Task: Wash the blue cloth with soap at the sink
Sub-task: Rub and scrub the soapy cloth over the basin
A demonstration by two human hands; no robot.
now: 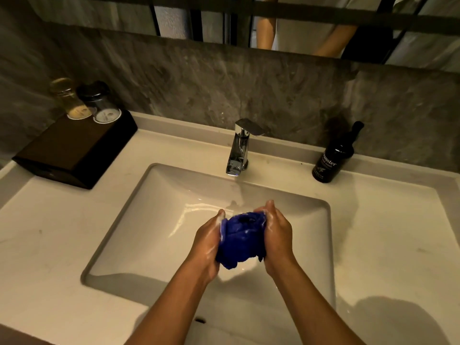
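A wet blue cloth [240,239] is bunched into a ball over the middle of the white rectangular sink [149,195]. My left hand [207,245] presses on its left side and my right hand [275,232] on its right side, both gripping it. White soap foam shows on the fingers and along the cloth's edges. The black soap pump bottle [328,161] stands upright on the counter at the back right. The chrome tap [239,148] rises behind the basin; I see no water stream from it.
A dark wooden box [72,150] sits at the back left of the counter with two upturned glasses [87,103] on it. A grey stone wall and a mirror rise behind. Pale counter [388,232] spreads on both sides of the basin.
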